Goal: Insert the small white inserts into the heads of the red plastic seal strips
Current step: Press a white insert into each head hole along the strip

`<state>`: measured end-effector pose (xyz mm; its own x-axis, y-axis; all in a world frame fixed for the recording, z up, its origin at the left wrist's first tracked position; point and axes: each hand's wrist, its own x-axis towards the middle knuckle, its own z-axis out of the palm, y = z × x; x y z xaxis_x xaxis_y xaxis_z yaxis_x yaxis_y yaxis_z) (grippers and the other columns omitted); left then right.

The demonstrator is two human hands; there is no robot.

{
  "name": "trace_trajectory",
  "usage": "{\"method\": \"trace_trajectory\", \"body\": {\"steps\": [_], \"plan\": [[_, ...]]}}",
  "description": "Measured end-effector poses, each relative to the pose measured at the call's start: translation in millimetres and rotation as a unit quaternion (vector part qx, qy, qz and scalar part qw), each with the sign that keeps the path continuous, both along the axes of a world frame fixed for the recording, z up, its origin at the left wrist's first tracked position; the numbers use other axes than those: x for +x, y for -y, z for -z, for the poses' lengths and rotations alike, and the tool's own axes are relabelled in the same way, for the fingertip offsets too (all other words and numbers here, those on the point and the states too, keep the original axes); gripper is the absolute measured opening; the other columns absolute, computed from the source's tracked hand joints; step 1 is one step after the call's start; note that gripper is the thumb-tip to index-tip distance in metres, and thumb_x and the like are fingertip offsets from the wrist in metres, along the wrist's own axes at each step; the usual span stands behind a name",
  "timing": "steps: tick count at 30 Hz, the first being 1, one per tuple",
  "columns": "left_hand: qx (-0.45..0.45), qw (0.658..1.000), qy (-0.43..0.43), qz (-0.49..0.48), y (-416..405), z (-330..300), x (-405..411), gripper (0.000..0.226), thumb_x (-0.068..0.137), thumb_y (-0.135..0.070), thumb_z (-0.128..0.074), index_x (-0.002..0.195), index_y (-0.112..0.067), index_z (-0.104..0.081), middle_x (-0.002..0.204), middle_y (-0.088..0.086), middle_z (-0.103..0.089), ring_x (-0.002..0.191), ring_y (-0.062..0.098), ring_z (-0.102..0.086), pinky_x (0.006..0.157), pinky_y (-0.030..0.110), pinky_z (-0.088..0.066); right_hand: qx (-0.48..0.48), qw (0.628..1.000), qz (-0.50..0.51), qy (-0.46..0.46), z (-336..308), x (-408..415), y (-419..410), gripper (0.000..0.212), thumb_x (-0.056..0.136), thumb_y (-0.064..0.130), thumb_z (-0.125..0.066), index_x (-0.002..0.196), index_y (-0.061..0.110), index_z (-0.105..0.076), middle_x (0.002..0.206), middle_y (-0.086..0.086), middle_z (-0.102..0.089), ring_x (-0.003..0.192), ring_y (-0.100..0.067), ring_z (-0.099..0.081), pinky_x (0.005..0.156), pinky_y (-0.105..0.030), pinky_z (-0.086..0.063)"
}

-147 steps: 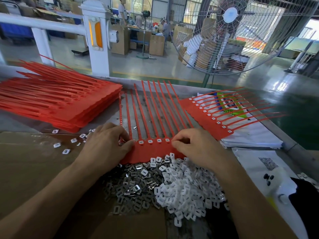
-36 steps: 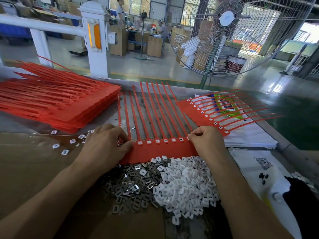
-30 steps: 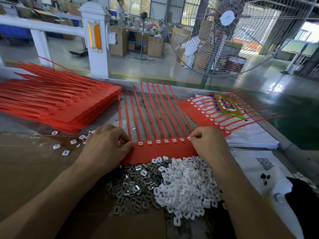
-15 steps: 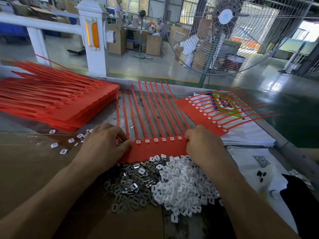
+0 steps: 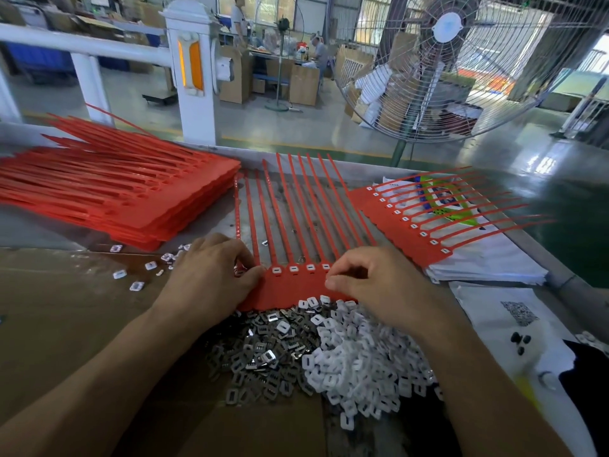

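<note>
Head view: the seal strip sheet [image 5: 293, 286] lies at twelve o'clock of the white inserts [image 5: 359, 354]. My left hand [image 5: 211, 275] pins its end with fingers curled; my right hand [image 5: 372, 285] is pinched, seating an insert. Next: fetch another from six o'clock.

Seal sheet [image 5: 296, 285] lies between stack [image 5: 115, 189] at left and filled sheet [image 5: 398, 225] at right, inserts [image 5: 356, 357] before it

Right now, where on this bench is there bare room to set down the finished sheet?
Bare cardboard lies left of the left hand, below the scattered inserts. Crowded: the red stack far left, insert piles in front, and the filled sheet on papers right.
</note>
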<state>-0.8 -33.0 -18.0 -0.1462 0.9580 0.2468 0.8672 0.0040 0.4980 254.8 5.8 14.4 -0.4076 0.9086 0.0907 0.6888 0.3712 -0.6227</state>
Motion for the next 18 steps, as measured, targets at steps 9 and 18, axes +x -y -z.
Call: {"method": "trace_trajectory", "body": {"steps": [9,18], "plan": [[-0.005,1.000,-0.003,0.000,1.3,-1.8,1.1,0.015,0.085,-0.056,-0.066,0.086,-0.041,-0.062,0.102,-0.013,-0.053,0.105,0.014,-0.049,0.099,0.044,-0.043,-0.029,0.999,-0.033,0.024,7.0,-4.0,-0.6,0.007,0.087,0.028,-0.082,0.084,0.029,-0.076,0.079,0.022,-0.071,0.070,0.004,-0.065,0.059,-0.010,-0.043],[-0.004,1.000,0.001,-0.004,3.0,-3.3,2.1,0.014,0.085,-0.054,-0.068,0.087,-0.041,-0.063,0.103,-0.012,-0.054,0.107,0.015,-0.050,0.100,0.045,-0.043,-0.057,0.996,-0.028,-0.067,7.7,0.6,-1.8,0.011,0.088,0.025,-0.081,0.082,0.028,-0.071,0.077,0.012,-0.073,0.066,0.001,-0.065,0.058,-0.012,-0.045]]}}
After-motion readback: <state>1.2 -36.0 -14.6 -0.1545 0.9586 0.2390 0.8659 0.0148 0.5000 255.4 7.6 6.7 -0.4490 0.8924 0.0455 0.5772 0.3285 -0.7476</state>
